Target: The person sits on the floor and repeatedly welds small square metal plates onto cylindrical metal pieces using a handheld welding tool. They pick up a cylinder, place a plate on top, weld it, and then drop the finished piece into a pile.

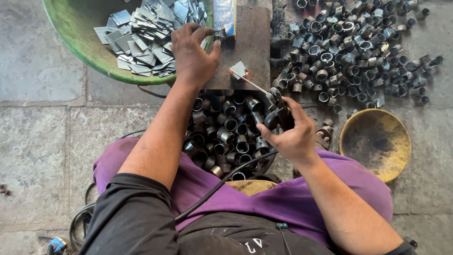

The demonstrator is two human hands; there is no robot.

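Right hand (293, 133) gripping electrode holder (277, 111), left hand (192, 54) pinching small metal ring (220, 34)

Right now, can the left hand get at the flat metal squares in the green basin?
Probably yes: the left hand rests at the green basin's rim, beside the heap of flat metal squares, with nothing between them.

You are in a small metal workshop, seated on a stone-slab floor (42, 141). A welding rod (249, 82) glows on a steel plate (247, 42), with heaps of cut pipe rings (358, 47) and a basin of metal squares (146, 38) around.
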